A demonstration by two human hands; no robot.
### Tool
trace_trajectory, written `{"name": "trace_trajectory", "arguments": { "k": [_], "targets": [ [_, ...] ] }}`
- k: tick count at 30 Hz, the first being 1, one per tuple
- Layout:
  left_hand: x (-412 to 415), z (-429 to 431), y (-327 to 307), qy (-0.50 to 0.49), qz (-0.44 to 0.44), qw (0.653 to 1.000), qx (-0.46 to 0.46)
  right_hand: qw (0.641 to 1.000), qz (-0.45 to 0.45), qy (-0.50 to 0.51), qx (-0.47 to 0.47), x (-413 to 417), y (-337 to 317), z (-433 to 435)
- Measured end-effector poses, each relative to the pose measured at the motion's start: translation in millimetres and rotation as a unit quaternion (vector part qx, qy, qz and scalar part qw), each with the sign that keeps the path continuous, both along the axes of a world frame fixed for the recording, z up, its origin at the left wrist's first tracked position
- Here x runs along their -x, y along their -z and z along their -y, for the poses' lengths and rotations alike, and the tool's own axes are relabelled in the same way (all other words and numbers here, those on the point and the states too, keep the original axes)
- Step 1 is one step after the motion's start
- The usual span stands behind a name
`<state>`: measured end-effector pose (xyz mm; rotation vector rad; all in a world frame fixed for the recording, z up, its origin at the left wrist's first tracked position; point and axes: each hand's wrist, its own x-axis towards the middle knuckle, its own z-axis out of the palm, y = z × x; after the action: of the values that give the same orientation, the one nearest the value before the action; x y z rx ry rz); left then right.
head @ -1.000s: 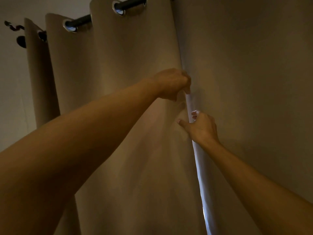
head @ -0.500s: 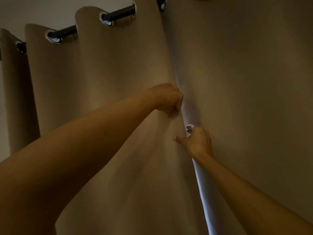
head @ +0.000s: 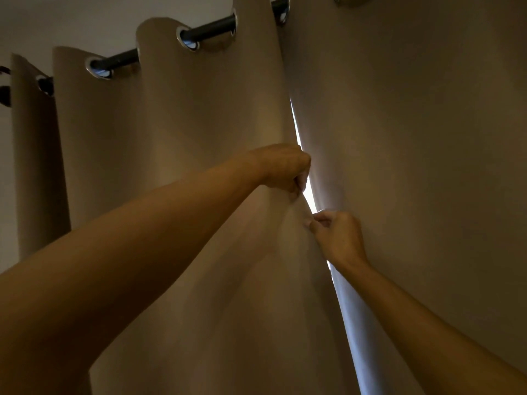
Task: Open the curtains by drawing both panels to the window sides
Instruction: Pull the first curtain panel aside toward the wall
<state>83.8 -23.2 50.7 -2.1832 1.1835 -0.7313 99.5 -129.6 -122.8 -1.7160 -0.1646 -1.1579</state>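
Observation:
Two beige curtain panels hang side by side and fill the head view. The left panel (head: 182,143) falls in folds from metal eyelets on a dark rod (head: 212,27). The right panel (head: 413,138) hangs flat. Between them runs a thin bright gap (head: 298,132) of daylight. My left hand (head: 285,168) is shut on the inner edge of the left panel, at mid-height. Just below it, my right hand (head: 338,238) pinches the curtain edge at the gap. Which panel's edge the right hand holds is hard to tell.
A pale wall (head: 57,18) shows at the upper left, behind the rod. The rod's dark end bracket (head: 4,86) sits at the far left edge. Below my right wrist, a wider bluish strip of daylit fabric (head: 350,332) runs down to the frame's bottom.
The two panel edges have parted a little and a bright slit of daylight now shows above and between my hands. Both hands stay closed at the seam.

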Motion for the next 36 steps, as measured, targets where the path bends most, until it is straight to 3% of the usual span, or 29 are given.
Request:
{"name": "trace_trajectory", "arguments": {
  "k": [6,11,27,36],
  "targets": [
    [-6.3,-20.1,-7.4,-0.009,-0.043,0.998,0.054,0.993,-0.001,-0.114,-0.026,-1.2,-2.0,-0.9],
    [-12.0,-46.4,-8.6,-0.017,-0.059,0.993,0.096,0.989,-0.007,-0.149,-0.014,-2.1,-7.9,-10.3],
    [-23.5,-106.9,-8.9,-0.003,-0.077,0.988,0.132,0.988,0.003,-0.156,0.007,-20.5,-15.2,-63.8],
    [-29.7,-137.2,-9.8,-0.048,-0.080,0.984,0.154,0.988,-0.002,-0.155,0.021,-31.6,-18.4,-90.3]
  ]
}}
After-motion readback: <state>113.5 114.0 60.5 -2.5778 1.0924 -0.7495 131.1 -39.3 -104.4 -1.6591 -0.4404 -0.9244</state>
